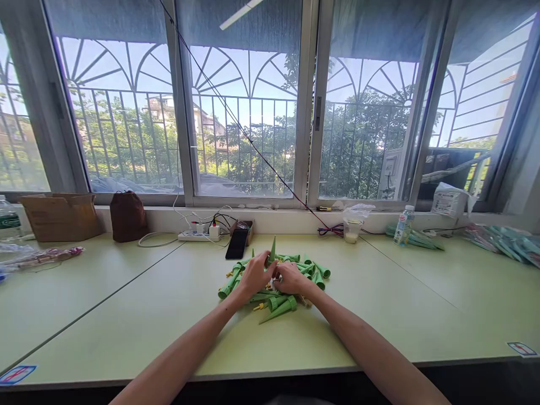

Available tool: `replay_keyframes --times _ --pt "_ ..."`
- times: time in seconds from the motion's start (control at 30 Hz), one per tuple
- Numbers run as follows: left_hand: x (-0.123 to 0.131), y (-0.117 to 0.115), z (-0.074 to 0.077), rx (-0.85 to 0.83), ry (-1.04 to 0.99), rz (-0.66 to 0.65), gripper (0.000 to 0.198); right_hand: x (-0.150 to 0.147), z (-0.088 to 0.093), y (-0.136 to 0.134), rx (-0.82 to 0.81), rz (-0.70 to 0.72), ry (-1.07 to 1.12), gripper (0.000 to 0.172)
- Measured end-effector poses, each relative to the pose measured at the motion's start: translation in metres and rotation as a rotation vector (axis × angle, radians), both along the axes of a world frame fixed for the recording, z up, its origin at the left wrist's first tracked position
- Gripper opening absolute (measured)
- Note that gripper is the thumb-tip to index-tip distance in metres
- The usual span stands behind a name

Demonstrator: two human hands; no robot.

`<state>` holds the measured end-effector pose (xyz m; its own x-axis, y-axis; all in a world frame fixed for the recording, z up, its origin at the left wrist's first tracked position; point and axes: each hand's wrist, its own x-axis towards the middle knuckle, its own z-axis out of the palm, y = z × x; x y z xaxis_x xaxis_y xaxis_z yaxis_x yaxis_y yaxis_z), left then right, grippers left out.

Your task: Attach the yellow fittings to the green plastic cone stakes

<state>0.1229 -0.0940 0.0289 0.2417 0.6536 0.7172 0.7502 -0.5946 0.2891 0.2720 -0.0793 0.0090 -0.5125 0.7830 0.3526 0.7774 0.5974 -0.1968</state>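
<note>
A pointed green plastic cone [273, 249] stands tip up in the fingers of my left hand [255, 277], which is closed around its lower part. Close beside it, my right hand [291, 278] has its fingers bent and pressed together just below the cone's base. What they pinch is hidden. Around and under both hands lies a loose pile of green cones with ribbed wide ends, one cone [278, 310] lying on its side at the front. Small yellow pieces [260, 306] are scattered among them.
Behind the pile lie a black phone [237, 244] and a white power strip [199, 234] with cables. A brown bag [127, 216] and cardboard box [61, 217] stand at the left. Toward the right are a plastic cup [351, 229], a bottle [404, 225] and green bagged items [506, 243].
</note>
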Motion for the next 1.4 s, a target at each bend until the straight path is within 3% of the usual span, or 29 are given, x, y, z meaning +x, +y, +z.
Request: replay_keyframes --times 0.3,0.53,0.8,1.0,1.1,1.3,1.4 --pt "0.000 0.001 0.000 -0.002 0.000 -0.021 0.017 0.002 0.001 -0.002 -0.022 0.051 0.098 0.018" --pt "0.001 0.000 0.002 0.018 -0.028 -0.023 0.015 0.005 -0.009 0.008 0.145 0.142 0.303 0.012" --pt "0.001 0.003 0.004 -0.078 -0.209 -0.079 0.019 0.020 -0.001 0.005 0.223 0.177 0.535 0.016" --pt "0.001 0.013 -0.003 -0.321 -0.385 -0.280 0.024 0.027 0.003 0.002 0.276 0.226 0.577 0.019" --pt "0.004 0.010 -0.004 -0.377 -0.370 -0.362 0.024 0.025 0.005 -0.001 0.288 0.240 0.605 0.019" --pt "0.008 -0.003 0.000 -0.112 -0.083 -0.188 0.019 0.024 0.008 -0.007 0.268 0.216 0.595 0.022" --pt "0.007 -0.004 0.000 -0.087 -0.042 -0.164 0.019 0.024 0.009 -0.007 0.265 0.213 0.594 0.022"
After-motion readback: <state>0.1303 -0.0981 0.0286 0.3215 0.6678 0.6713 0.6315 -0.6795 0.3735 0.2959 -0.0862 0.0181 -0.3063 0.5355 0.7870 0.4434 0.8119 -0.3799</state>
